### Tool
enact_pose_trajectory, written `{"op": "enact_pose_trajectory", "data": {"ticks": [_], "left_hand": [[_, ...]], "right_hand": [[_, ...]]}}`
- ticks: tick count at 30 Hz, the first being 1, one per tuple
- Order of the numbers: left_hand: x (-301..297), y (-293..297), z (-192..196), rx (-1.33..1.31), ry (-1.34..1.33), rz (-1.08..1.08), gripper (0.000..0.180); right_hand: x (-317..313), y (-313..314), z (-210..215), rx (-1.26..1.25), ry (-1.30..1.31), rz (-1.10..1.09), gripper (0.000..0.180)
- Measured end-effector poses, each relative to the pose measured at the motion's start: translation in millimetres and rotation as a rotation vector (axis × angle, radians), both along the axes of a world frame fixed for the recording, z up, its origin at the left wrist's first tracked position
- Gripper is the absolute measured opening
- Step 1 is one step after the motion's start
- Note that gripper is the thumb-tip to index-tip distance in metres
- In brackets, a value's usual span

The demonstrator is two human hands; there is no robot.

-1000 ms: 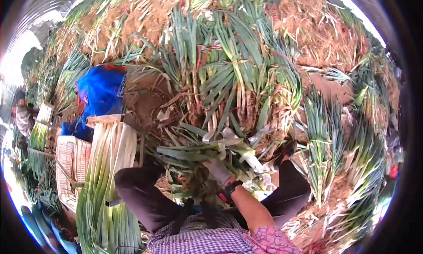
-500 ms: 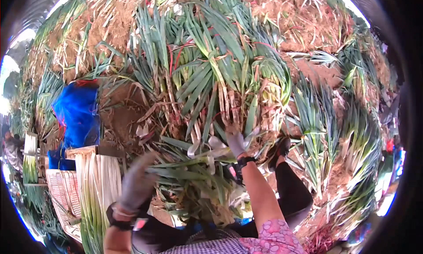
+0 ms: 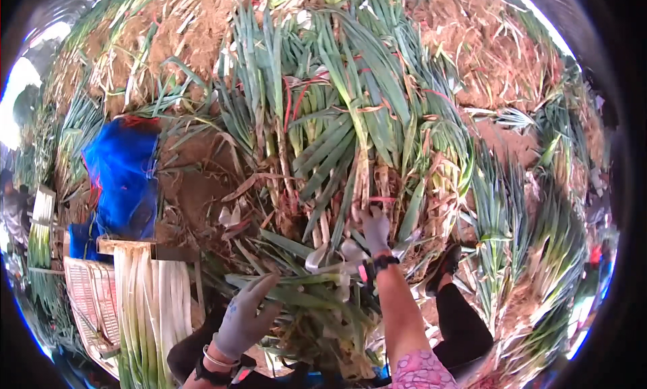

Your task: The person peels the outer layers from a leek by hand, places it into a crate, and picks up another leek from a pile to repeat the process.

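Observation:
My right hand (image 3: 375, 231), in a pale grey glove, is at the root end of a long green onion (image 3: 363, 161). Its fingers look closed around the lower stem, though the fingertips are partly hidden. The onion's green leaves point away from me, among a dense pile of others. My left hand (image 3: 245, 323), gloved too, hovers over loose green leaves (image 3: 296, 296) with its fingers apart and nothing in them. Trimmed onions with white stems (image 3: 138, 288) lie to its left on a wooden stand (image 3: 125, 246).
A blue mesh sack (image 3: 122, 170) stands at the left, behind a pale plastic basket (image 3: 91, 305). More onions (image 3: 495, 220) lie in heaps at the right. Dry brown debris (image 3: 488, 48) covers the far side. My black-clad leg (image 3: 461, 321) extends at the right.
My left hand has come right and nearer to me, and its fingers now show clearly apart. The whole view has shifted slightly; my right hand stays at the onion roots.

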State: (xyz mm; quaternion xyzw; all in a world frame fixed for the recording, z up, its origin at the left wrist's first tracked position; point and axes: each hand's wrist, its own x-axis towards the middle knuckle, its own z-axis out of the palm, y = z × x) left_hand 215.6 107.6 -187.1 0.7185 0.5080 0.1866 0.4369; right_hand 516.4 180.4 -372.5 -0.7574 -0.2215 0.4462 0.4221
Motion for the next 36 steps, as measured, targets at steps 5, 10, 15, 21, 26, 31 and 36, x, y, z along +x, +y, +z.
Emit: {"op": "enact_pose_trajectory", "data": {"ticks": [5,10,15,21,26,31,36], "left_hand": [[-2,-2,4,0.160,-0.104,-0.051,0.039],[1,-7,-6,0.256,-0.125,-0.050,0.035],[7,5,-46,0.206,-0.162,-0.043,0.031],[6,29,-61,-0.640,-1.048,0.333,0.025],[7,26,-40,-0.624,-1.336,0.421,0.021],[8,1,-6,-0.394,-1.369,0.263,0.025],[-11,4,-10,-0.446,-1.367,0.219,0.028]], "right_hand": [[-85,-111,16,0.121,0.640,0.265,0.016],[-121,-130,61,0.052,1.005,0.025,0.029],[-115,-143,88,0.391,0.249,0.357,0.017],[-88,-261,196,0.173,0.246,0.963,0.020],[-57,-289,154,-0.134,0.106,0.695,0.034],[-129,-153,175,0.457,-0.330,0.622,0.053],[-200,-103,195,0.509,0.066,0.485,0.021]]}}
